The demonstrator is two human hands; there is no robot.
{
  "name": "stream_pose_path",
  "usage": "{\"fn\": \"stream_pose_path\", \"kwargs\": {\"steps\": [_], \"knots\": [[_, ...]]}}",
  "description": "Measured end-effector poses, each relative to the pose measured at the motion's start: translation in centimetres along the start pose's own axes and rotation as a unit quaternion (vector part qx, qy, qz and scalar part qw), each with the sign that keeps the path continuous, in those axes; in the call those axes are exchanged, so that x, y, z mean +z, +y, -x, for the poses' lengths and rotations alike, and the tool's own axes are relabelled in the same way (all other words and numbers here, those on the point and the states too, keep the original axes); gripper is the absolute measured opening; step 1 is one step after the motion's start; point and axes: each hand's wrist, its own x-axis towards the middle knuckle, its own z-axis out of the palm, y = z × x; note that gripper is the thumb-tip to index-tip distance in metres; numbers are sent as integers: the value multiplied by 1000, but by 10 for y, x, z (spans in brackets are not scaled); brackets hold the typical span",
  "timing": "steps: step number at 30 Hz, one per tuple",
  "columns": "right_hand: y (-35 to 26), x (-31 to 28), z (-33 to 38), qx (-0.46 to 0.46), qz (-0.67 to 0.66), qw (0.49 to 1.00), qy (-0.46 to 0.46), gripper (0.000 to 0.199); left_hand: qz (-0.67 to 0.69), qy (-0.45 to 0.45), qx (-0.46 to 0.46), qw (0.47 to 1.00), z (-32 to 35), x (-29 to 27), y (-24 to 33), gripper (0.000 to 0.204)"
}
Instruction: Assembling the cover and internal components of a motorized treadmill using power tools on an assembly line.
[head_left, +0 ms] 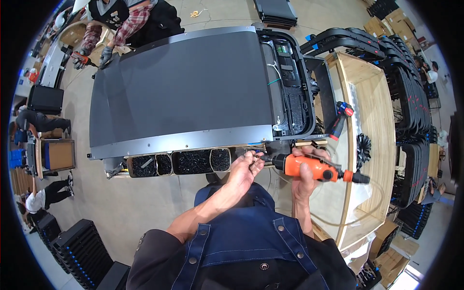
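Observation:
My right hand (305,170) grips an orange pneumatic screwdriver (309,167) held sideways, its black tip pointing left. My left hand (244,166) pinches a small dark screw at that tip, fingers closed around it. Both hands hover just below the front metal rail (183,141) of a large dark grey treadmill deck (183,87). Under the rail runs a row of trays (179,162) filled with black screws. An air hose (357,212) trails from the tool's back end.
A second red and black power tool (340,118) lies on the wooden bench (377,111) at right. The open motor bay (290,92) shows wiring. A person in a plaid shirt (125,21) works at the far corner with another driver. Stacked black parts (411,87) line the right.

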Motion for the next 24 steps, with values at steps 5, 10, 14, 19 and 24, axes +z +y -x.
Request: {"fn": "stream_pose_path", "kwargs": {"steps": [5, 10, 14, 19, 24], "knots": [[-10, 6, -6, -66, 41, 992, -100, 52, 31, -10, -40, 999, -15, 16, -8, 22], [-13, 24, -27, -83, 75, 984, -142, 50, 103, -79, -94, 987, -41, 25, -11, 26], [-6, 39, -43, -28, 174, 973, -147, 51, 104, -36, -78, 991, -56, 35, -16, 29], [3, 64, -62, 42, 195, 951, -237, 44, -140, -113, 15, 984, -37, 14, -5, 27], [18, 79, -69, 14, 216, 878, -426, 46, -426, -136, 73, 891, -4, -4, 16, 27]]}}
